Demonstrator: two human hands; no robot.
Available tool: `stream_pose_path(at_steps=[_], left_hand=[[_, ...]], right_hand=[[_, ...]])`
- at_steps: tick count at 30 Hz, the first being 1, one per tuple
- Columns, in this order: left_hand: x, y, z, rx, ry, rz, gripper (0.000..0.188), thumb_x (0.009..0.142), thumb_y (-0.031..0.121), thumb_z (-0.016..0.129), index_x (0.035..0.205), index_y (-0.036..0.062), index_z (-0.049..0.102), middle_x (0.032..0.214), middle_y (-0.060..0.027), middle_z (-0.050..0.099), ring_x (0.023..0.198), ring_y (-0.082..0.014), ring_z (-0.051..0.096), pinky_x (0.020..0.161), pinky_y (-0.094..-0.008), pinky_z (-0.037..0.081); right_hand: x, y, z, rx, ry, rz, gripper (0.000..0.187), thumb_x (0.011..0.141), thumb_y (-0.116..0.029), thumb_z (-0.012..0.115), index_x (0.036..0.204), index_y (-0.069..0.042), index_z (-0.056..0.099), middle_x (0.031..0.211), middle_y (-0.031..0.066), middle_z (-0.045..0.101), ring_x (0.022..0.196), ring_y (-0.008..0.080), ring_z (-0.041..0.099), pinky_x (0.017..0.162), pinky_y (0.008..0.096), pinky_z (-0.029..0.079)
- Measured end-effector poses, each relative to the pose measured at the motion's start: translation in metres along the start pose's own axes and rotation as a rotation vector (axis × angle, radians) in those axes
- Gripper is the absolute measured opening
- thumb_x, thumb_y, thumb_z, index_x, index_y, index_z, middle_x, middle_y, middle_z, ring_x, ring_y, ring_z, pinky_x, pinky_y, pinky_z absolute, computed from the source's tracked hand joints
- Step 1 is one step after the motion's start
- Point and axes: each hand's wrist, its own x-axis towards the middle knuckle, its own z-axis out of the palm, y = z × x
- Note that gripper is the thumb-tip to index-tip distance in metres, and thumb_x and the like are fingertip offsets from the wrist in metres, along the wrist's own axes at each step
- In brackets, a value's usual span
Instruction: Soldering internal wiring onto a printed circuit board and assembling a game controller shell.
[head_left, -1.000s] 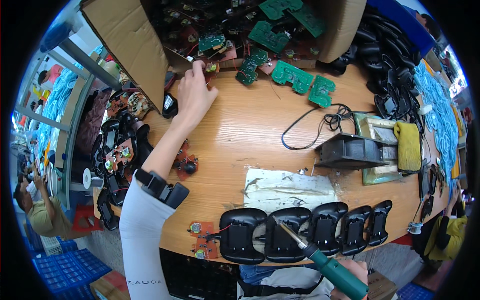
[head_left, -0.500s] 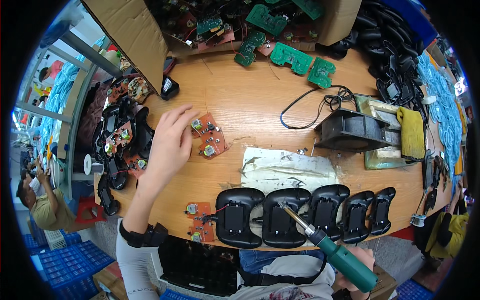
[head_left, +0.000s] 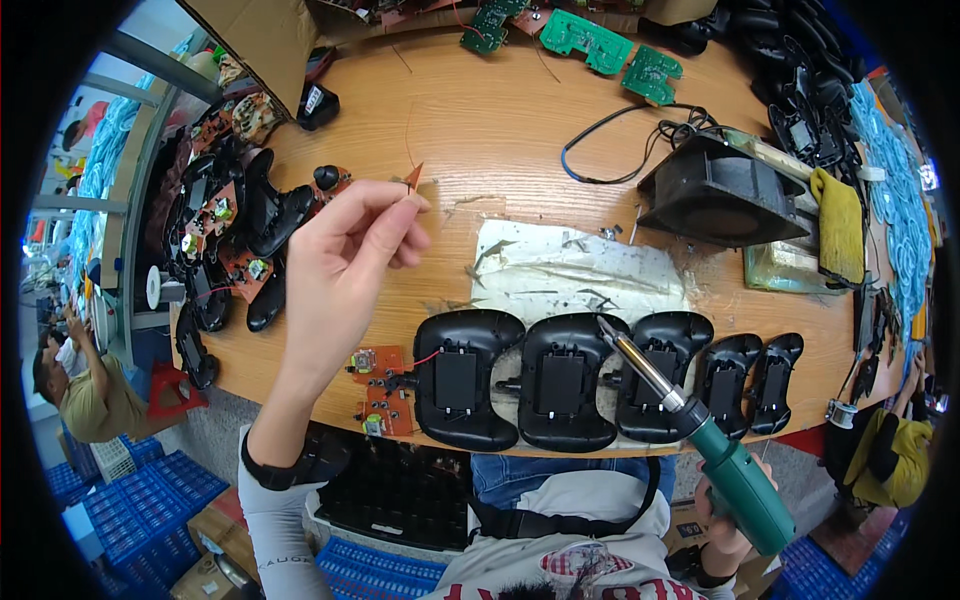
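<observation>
My left hand [head_left: 345, 260] is closed, fingertips pinched together, above the left of the table. Around it show parts of an orange circuit board [head_left: 416, 176], which it seems to grip; the hand covers most of it. My right hand [head_left: 725, 515] is wrapped round a green-handled soldering iron [head_left: 745, 478]. The iron's metal tip points up and left, over the row of black game controller shells [head_left: 466, 378]. Next to the leftmost shell lies another orange circuit board [head_left: 383, 390], joined to it by a red wire.
A stained white sheet [head_left: 570, 268] lies behind the shells. At the right stand a black fan [head_left: 715, 190] and a yellow cloth [head_left: 836, 225]. Green circuit boards [head_left: 585, 42] lie by a cardboard box [head_left: 262, 35]. Piled controller parts [head_left: 270, 215] sit at the left, beside a wire spool [head_left: 163, 287].
My left hand has gone from reaching over the orange board with spread fingers to a pinch, and the board has left its spot. The soldering iron has shifted right. The view has tilted down.
</observation>
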Motion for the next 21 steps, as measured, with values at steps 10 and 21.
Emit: stream_pose_path(at_steps=[10, 21], left_hand=[[-0.052, 0.043, 0.02, 0.317, -0.224, 0.119, 0.013, 0.072, -0.002, 0.067, 0.085, 0.0008, 0.066, 0.071, -0.0073, 0.063, 0.061, -0.0136, 0.06, 0.054, -0.0222, 0.045], [-0.049, 0.081, -0.021, 0.349, -0.136, 0.23, 0.018, 0.062, -0.007, 0.07, 0.08, -0.0009, 0.068, 0.074, -0.0104, 0.061, 0.063, -0.0164, 0.057, 0.056, -0.0245, 0.043]], right_hand=[[-0.015, 0.016, -0.014, -0.03, -0.017, 0.054, 0.064, 0.059, -0.049, 0.078, 0.092, 0.002, 0.06, 0.073, 0.008, 0.063, 0.057, 0.0194, 0.062, 0.052, 0.0257, 0.045], [-0.024, 0.011, -0.009, 0.037, 0.084, 0.193, 0.07, 0.061, -0.064, 0.069, 0.092, -0.002, 0.063, 0.078, 0.004, 0.062, 0.066, 0.0161, 0.056, 0.065, 0.0292, 0.036]])
